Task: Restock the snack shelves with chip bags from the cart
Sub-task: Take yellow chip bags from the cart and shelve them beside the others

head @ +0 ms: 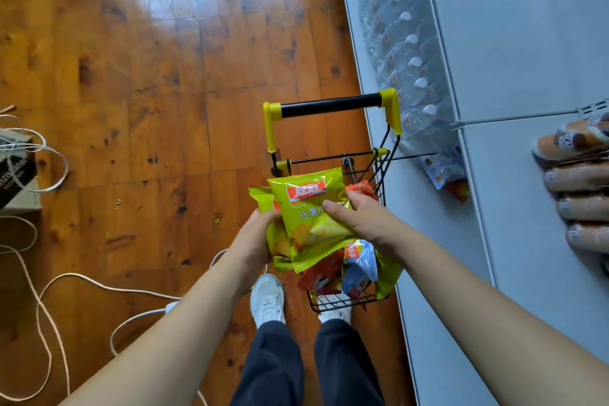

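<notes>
A small black wire cart [379, 168] with a yellow-and-black handle [329, 105] stands on the wood floor beside the white shelf unit [514, 53]. Both hands hold yellow-green chip bags [309, 224] above the cart. My left hand [255, 237] grips the bags' left edge. My right hand [356, 217] presses on the top bag from the right. Under them the cart holds red [319, 273], blue [359, 264] and more green bags.
Water bottles [405, 39] line the low shelf at the right. Packaged snacks [580, 181] sit on the upper shelf at the far right. White cables [43, 300] loop over the floor at the left, beside a dark box [14, 168]. My feet [267, 300] stand behind the cart.
</notes>
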Demonstrator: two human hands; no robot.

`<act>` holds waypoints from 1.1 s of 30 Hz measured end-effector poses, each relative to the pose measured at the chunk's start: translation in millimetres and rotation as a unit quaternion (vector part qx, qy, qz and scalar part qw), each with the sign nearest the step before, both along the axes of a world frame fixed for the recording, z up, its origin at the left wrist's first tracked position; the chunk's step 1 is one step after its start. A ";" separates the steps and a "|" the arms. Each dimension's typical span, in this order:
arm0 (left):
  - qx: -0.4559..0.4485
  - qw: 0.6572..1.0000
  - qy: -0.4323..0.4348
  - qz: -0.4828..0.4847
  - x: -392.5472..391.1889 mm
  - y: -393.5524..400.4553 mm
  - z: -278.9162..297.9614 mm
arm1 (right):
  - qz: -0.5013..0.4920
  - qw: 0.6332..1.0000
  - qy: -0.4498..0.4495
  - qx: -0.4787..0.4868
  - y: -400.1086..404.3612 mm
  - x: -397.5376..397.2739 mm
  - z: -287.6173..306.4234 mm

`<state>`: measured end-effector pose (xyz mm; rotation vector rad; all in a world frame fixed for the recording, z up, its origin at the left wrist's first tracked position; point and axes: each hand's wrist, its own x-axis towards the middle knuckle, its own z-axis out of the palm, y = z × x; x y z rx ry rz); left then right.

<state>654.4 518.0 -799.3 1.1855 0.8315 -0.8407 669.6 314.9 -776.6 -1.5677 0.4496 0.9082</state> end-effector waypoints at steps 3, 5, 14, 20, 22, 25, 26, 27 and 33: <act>-0.049 0.999 0.018 -0.012 -2.1 3.1 -0.2 | 0.014 0.999 -0.017 -0.047 2.8 -1.2 -8.9; -0.055 0.998 -0.006 -0.021 -5.2 3.4 -3.4 | 0.018 0.998 -0.029 -0.056 7.4 -4.3 -9.4; -0.025 0.998 -0.045 0.019 -6.0 -5.7 -4.3 | 0.097 0.980 -0.058 -0.166 15.3 -12.2 -9.9; -0.036 0.998 -0.043 0.017 -7.3 -5.2 -1.9 | 0.032 0.988 -0.059 -0.141 -4.1 -14.2 -12.7; -0.054 0.997 -0.053 -0.009 -9.3 -10.2 2.2 | 0.020 0.996 -0.012 -0.086 -4.7 -17.1 -10.3; -0.069 0.994 -0.075 -0.049 -12.3 -22.3 16.7 | 0.002 0.999 0.035 -0.028 -6.4 -19.6 8.8; -0.071 0.993 -0.080 -0.059 -13.2 -26.4 23.4 | -0.009 0.999 0.040 -0.020 -7.9 -22.9 14.4; -0.069 0.992 -0.083 -0.067 -13.6 -30.7 33.1 | -0.023 0.999 0.038 -0.016 -8.8 -26.3 23.8; -0.083 0.981 -0.117 -0.130 -8.9 -52.2 128.2 | -0.170 0.985 -0.006 -0.011 -12.8 -56.5 99.6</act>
